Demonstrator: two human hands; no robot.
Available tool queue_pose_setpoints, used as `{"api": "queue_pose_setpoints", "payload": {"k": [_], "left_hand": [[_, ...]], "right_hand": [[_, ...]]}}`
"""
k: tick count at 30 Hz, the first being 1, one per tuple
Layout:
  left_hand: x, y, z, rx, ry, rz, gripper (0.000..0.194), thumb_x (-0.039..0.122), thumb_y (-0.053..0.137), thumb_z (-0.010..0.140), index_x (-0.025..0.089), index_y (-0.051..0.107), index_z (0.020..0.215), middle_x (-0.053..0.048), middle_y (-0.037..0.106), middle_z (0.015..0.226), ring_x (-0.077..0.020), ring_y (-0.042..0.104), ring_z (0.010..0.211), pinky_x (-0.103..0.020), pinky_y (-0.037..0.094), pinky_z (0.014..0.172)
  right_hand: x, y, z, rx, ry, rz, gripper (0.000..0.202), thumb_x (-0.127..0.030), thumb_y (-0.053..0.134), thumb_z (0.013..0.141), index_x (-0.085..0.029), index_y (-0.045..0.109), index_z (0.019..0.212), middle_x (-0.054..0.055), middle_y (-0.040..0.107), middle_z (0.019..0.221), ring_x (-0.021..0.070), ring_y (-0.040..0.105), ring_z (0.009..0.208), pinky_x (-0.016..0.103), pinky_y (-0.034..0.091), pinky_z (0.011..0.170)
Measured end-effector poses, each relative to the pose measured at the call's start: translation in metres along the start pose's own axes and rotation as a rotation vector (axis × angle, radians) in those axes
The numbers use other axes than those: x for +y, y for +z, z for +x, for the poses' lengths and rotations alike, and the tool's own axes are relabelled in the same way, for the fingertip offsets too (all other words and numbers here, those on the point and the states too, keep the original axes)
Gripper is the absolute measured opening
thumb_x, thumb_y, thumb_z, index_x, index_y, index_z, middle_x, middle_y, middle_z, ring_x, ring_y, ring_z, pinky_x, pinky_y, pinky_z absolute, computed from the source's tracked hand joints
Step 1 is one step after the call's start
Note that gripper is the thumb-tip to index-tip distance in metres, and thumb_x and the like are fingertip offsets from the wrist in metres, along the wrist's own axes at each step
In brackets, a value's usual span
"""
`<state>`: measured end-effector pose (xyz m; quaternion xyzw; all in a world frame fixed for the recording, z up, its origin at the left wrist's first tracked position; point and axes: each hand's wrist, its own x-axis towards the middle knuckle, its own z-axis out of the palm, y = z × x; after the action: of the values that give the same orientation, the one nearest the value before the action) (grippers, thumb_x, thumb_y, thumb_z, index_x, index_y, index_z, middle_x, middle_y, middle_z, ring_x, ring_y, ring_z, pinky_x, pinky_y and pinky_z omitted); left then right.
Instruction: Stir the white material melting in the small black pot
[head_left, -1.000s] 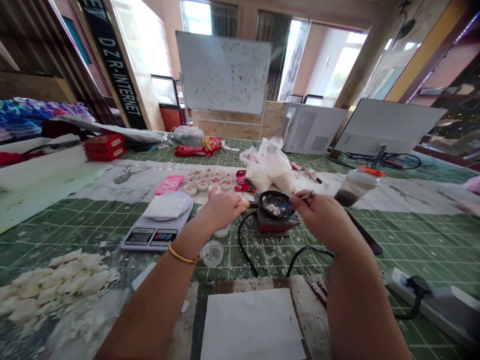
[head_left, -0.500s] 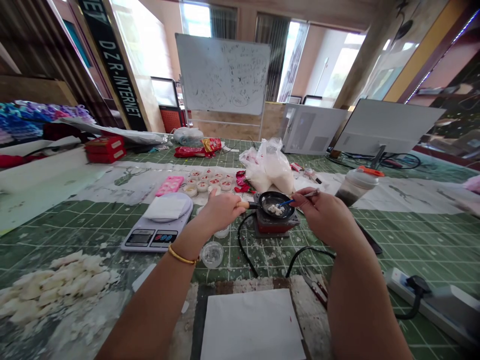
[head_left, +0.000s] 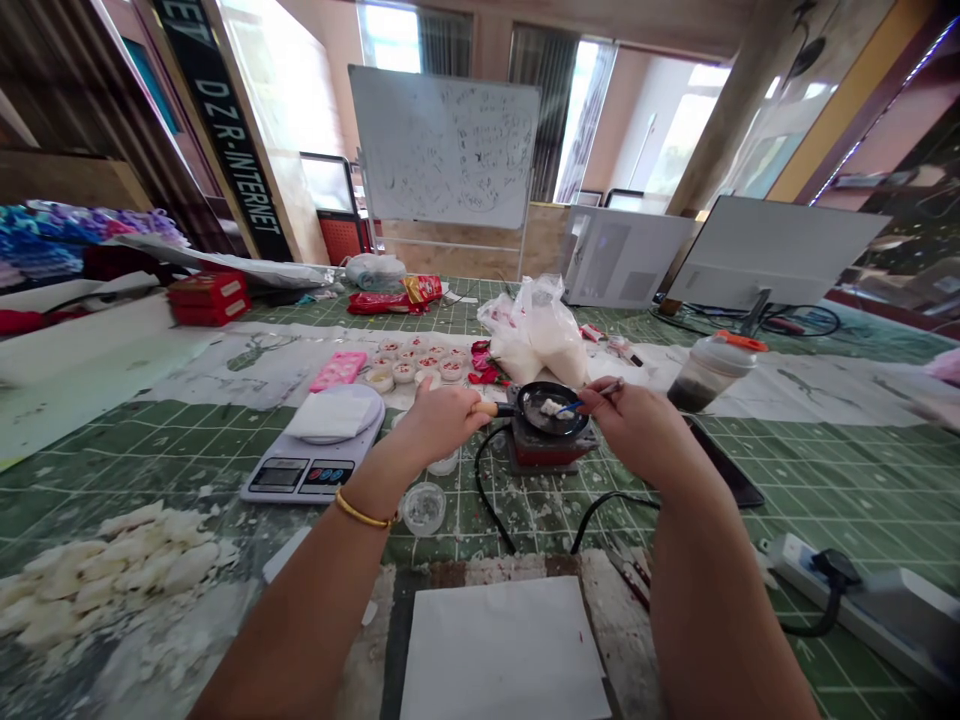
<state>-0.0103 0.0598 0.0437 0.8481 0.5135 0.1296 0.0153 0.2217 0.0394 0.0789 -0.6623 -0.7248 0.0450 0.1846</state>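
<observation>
My left hand (head_left: 444, 420) is closed round the wooden handle of a small black frying pan (head_left: 534, 424). The pan rests on a little red and grey hot plate (head_left: 551, 455). White chunks (head_left: 555, 409) lie together inside it, partly glossy. My right hand (head_left: 634, 420) pinches a thin stirring tool with a blue end (head_left: 571, 405), whose tip is among the chunks; its exact kind I cannot make out. Left of the pan, small clear cups (head_left: 424, 508) stand on the table, one partly under my left forearm.
A kitchen scale (head_left: 315, 470) with white paper on it stands at left, near a heap of white flakes (head_left: 120, 570). Filled cups (head_left: 420, 360) and plastic bags (head_left: 536, 335) lie behind. A lidded jar (head_left: 709, 375), black tray (head_left: 727, 465) and power strip (head_left: 847, 600) are at right.
The white chunks have been pushed closer together toward the middle of the pan. My right hand and the tool have shifted slightly left; my left hand stays on the handle.
</observation>
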Motion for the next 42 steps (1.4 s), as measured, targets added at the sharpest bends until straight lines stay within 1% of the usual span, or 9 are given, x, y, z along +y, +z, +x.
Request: {"api": "queue_pose_setpoints", "payload": {"k": [7,13,18,20,24,30,35,39,42], "left_hand": [[0.0,0.0,0.0,-0.005,0.026,0.015,0.028,0.028,0.033,0.089,0.02,0.055,0.073,0.0,0.063,0.075,-0.0184,0.056,0.078,-0.049,0.032,0.09],[0.001,0.0,0.0,-0.012,-0.009,0.022,0.029,0.031,0.036,0.089,0.018,0.054,0.07,-0.001,0.064,0.077,-0.0192,0.056,0.078,-0.049,0.033,0.09],[-0.001,0.001,0.001,0.008,0.009,0.023,0.029,0.03,0.034,0.089,0.018,0.054,0.071,-0.001,0.064,0.076,-0.0178,0.056,0.077,-0.049,0.032,0.091],[-0.001,0.001,0.001,-0.002,0.005,0.023,0.029,0.03,0.035,0.089,0.018,0.054,0.071,-0.001,0.064,0.076,-0.0181,0.056,0.078,-0.049,0.033,0.09],[-0.001,0.001,0.0,0.005,-0.006,0.021,0.028,0.031,0.036,0.088,0.018,0.054,0.07,-0.002,0.064,0.077,-0.0193,0.057,0.078,-0.049,0.033,0.09],[-0.001,0.002,0.0,0.013,0.008,0.021,0.03,0.03,0.034,0.089,0.019,0.054,0.07,0.0,0.063,0.074,-0.0183,0.056,0.075,-0.049,0.033,0.091],[-0.001,0.001,-0.001,0.011,-0.013,0.021,0.029,0.032,0.035,0.088,0.019,0.055,0.071,-0.002,0.064,0.078,-0.0198,0.056,0.078,-0.05,0.032,0.092],[-0.001,0.001,-0.001,0.013,0.002,0.02,0.029,0.03,0.035,0.089,0.019,0.055,0.071,-0.001,0.065,0.077,-0.0188,0.056,0.077,-0.051,0.031,0.093],[0.0,0.0,-0.001,0.006,-0.011,0.022,0.029,0.031,0.036,0.088,0.018,0.055,0.071,-0.002,0.065,0.076,-0.0185,0.057,0.077,-0.05,0.031,0.094]], "right_hand": [[-0.003,0.007,0.003,0.01,-0.081,0.068,0.031,-0.037,0.038,0.087,-0.021,0.065,0.084,0.004,0.068,0.083,0.0174,0.059,0.078,0.025,0.035,0.067],[0.003,0.006,0.007,0.042,0.025,0.055,0.031,-0.036,0.04,0.086,-0.019,0.065,0.085,0.005,0.068,0.082,0.0192,0.059,0.077,0.027,0.036,0.067],[0.002,0.007,0.004,-0.024,-0.106,0.162,0.029,-0.038,0.04,0.086,-0.022,0.064,0.083,0.001,0.068,0.08,0.0157,0.059,0.075,0.025,0.037,0.067],[0.003,0.01,0.007,0.0,-0.084,0.192,0.028,-0.038,0.04,0.086,-0.022,0.063,0.087,0.001,0.068,0.081,0.0159,0.059,0.076,0.025,0.037,0.067],[0.009,0.007,0.008,0.038,0.005,0.098,0.03,-0.038,0.041,0.085,-0.02,0.065,0.085,0.004,0.068,0.081,0.0176,0.059,0.076,0.027,0.036,0.067],[0.003,0.004,0.003,0.012,-0.089,0.123,0.033,-0.04,0.039,0.086,-0.021,0.066,0.084,0.002,0.068,0.083,0.016,0.058,0.075,0.025,0.036,0.066],[0.002,0.003,0.003,0.045,0.006,-0.003,0.032,-0.037,0.039,0.086,-0.019,0.065,0.084,0.006,0.067,0.074,0.0184,0.058,0.07,0.027,0.034,0.062],[-0.003,0.002,-0.001,0.003,-0.122,0.073,0.032,-0.038,0.038,0.086,-0.02,0.064,0.082,0.003,0.067,0.076,0.0159,0.058,0.071,0.025,0.035,0.063],[-0.005,0.008,0.004,0.04,-0.098,0.11,0.029,-0.036,0.039,0.086,-0.021,0.064,0.089,0.003,0.068,0.08,0.0165,0.06,0.075,0.025,0.036,0.066]]}}
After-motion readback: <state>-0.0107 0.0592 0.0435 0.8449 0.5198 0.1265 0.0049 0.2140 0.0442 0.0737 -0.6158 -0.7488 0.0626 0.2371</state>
